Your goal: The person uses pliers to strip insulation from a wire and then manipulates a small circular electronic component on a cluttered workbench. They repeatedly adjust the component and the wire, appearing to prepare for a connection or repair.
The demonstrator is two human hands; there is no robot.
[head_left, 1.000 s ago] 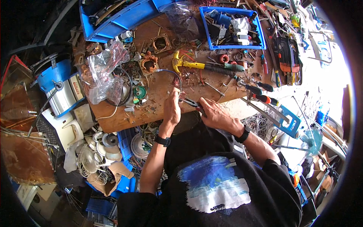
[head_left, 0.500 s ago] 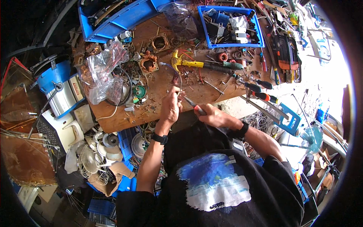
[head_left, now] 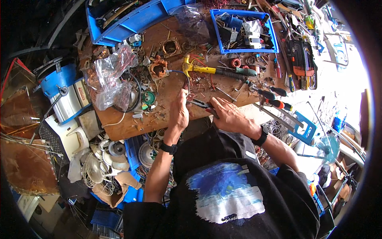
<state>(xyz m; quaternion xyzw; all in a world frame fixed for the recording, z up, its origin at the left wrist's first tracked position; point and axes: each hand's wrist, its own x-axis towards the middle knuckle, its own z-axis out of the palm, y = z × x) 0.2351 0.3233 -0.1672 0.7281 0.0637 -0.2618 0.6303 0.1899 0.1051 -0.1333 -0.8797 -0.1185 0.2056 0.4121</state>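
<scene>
My left hand (head_left: 180,113) is closed around a wire bundle (head_left: 186,84), whose dark reddish strands stick up past my thumb near the workbench's front edge. In my right hand (head_left: 234,117) is a pair of pliers (head_left: 202,104), its metal jaws pointing left toward the wire at my left fingers. Whether the jaws grip a strand is too small to make out. Just beyond, a yellow claw hammer (head_left: 201,69) with a dark handle lies across the bench, its head close to the upper end of the bundle.
Copper motor windings (head_left: 159,69) and clear plastic bags (head_left: 109,79) cover the bench's left side. A blue bin (head_left: 243,51) of parts stands behind the hammer. Several screwdrivers (head_left: 274,103) and a blue-handled hacksaw (head_left: 304,127) are at the right.
My right hand has turned over and moved up and right, showing its back. The pliers now lie flatter, and their jaws show more plainly. My left hand keeps its hold on the wire bundle.
</scene>
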